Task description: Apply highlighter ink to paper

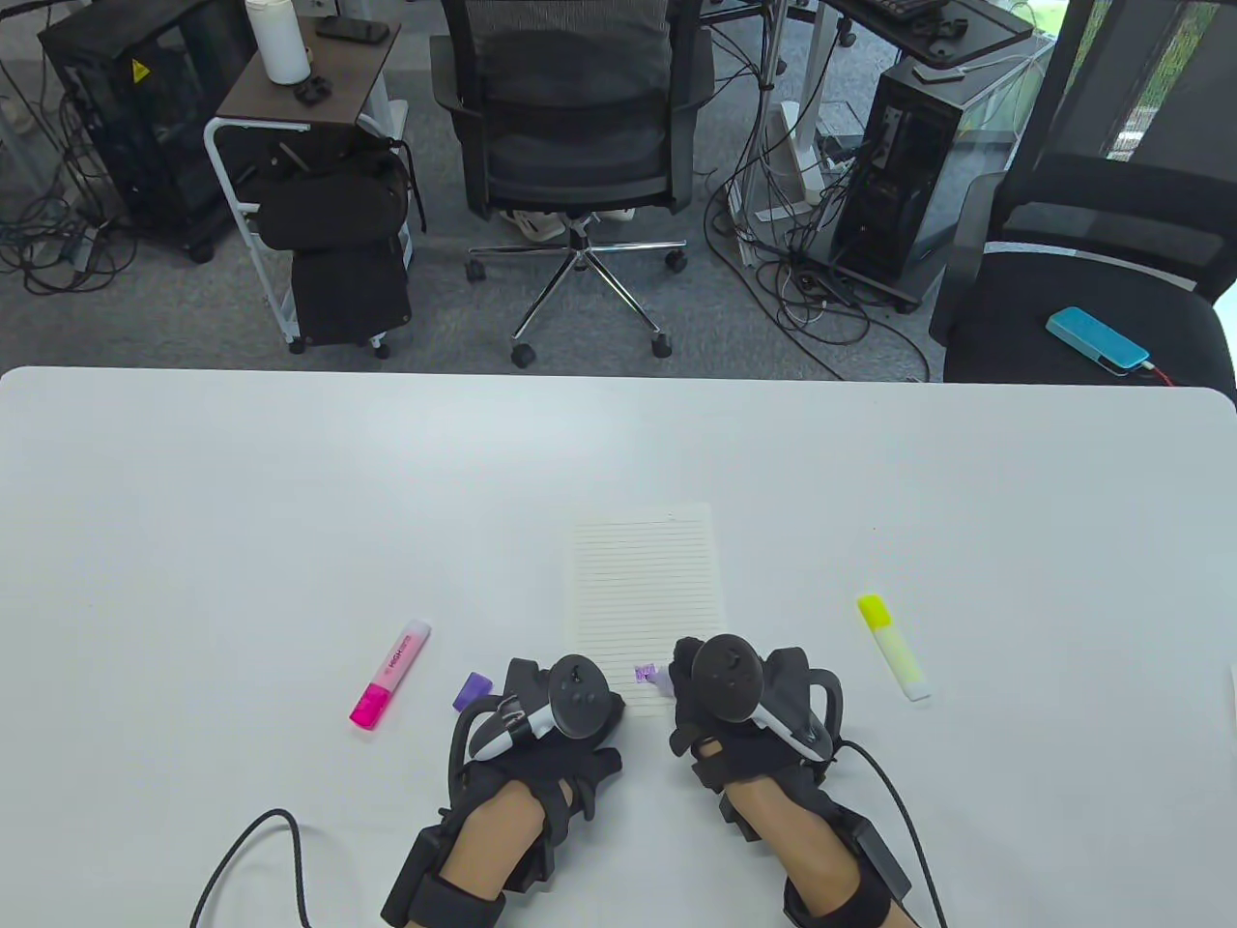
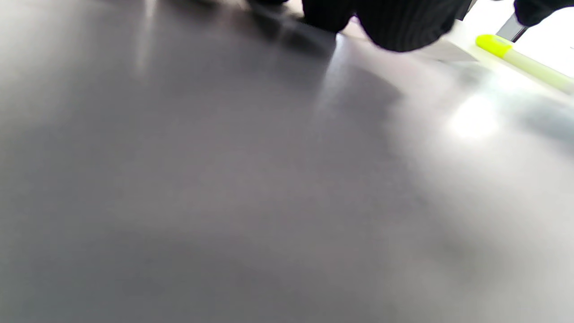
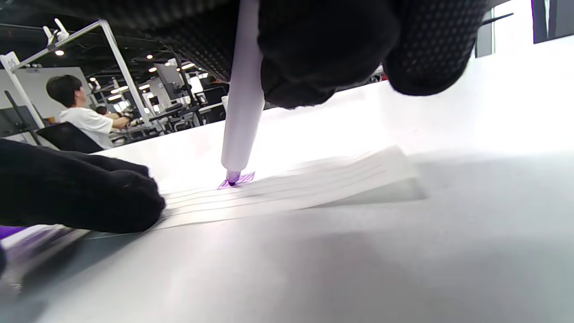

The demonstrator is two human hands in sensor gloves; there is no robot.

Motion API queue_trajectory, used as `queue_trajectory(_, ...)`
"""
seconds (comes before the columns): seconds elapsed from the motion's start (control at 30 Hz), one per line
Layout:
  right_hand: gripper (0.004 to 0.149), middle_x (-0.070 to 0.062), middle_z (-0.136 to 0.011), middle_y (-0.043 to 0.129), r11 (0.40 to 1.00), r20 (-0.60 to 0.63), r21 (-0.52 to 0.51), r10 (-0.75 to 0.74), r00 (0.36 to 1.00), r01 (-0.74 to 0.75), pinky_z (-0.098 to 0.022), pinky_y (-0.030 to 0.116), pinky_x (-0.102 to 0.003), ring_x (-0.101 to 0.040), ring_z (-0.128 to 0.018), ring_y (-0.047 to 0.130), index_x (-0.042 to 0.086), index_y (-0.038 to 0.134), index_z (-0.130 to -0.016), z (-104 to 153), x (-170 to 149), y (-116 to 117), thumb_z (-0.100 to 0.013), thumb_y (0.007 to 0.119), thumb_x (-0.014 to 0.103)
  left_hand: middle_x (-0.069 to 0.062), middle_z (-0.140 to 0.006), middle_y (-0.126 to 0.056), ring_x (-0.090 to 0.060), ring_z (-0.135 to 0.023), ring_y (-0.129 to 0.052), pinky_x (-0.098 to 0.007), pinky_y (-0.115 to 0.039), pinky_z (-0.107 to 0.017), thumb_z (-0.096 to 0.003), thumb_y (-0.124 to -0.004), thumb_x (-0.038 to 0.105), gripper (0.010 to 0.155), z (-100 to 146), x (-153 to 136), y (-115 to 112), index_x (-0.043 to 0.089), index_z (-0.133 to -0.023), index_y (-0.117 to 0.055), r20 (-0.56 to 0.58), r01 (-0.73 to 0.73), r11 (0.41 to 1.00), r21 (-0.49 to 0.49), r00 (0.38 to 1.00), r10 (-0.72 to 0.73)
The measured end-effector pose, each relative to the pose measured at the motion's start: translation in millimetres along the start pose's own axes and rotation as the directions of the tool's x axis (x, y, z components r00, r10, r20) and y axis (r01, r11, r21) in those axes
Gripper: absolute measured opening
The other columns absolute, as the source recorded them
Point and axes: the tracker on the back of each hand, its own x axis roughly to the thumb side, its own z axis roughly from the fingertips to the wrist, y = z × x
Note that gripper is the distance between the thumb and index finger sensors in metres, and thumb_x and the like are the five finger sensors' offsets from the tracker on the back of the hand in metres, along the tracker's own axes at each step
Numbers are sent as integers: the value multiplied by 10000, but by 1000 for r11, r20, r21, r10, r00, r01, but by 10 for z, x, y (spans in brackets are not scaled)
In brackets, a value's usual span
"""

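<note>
Right hand [image 1: 720, 691] gripped the purple highlighter [image 3: 242, 103], fingers [image 3: 314, 58] curled round the barrel; tip was down on the lined paper [image 1: 647, 590] near its near edge, on a small purple ink patch [image 1: 646, 673]. Pen stood close to upright, slightly tilted. Left hand [image 1: 551, 720] lay on the white table [image 1: 193, 503] at the paper's near left corner, a fingertip [image 3: 112, 197] touching the sheet's edge; whether its fingers were straight or curled could not be told. Purple cap [image 1: 472, 691] lay just left of the left hand. Pink highlighter [image 1: 389, 674] lay capped further left, yellow highlighter [image 1: 894, 646] capped to the right of the paper, both apart from the sheet. Paper's far right corner was lifted slightly off the table. Wide bare table surface lay beyond the paper toward the far edge and on both sides.
</note>
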Motion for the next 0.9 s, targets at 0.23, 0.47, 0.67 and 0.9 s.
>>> queue_trajectory(0.23, 374, -174, -657, 925, 998, 6, -28, 58, 998, -58, -505, 779, -534, -249, -319, 913, 154, 805, -938, 14, 30, -41, -615, 772, 341, 46, -1156, -313, -409, -1065, -296, -673, -316, -715, -446, -701, 511, 666, -1, 1, -1, 363, -1059, -488, -1, 2, 1000, 0, 1000, -2)
queue_trajectory(0.47, 383, -181, -723, 910, 996, 39, -5, 91, 995, -91, -536, 753, -561, -292, -383, 919, 184, 802, -954, 3, 46, -21, -604, 789, 335, 46, -1156, -312, -409, -1065, -296, -672, -318, -716, -446, -701, 510, 666, -1, -2, -2, 363, -1059, -488, 0, 1, 1000, -1, 1000, -1)
queue_trajectory(0.67, 387, -180, -752, 895, 992, 53, -24, 121, 991, -120, -554, 740, -568, -299, -412, 916, 188, 794, -963, 14, 79, -18, -603, 791, 330, 45, -1156, -313, -410, -1065, -299, -672, -322, -716, -446, -701, 509, 665, -2, -2, -2, 362, -1059, -488, 1, 5, 1000, -2, 1000, -5)
queue_trajectory(0.9, 415, -196, -820, 863, 990, 65, 36, 135, 989, -138, -581, 713, -597, -336, -480, 914, 211, 777, -987, 24, 97, -37, -582, 822, 290, 46, -1155, -315, -408, -1065, -300, -672, -324, -716, -446, -701, 509, 664, -2, -3, -2, 362, -1058, -491, 2, 3, 1000, -1, 1000, -3)
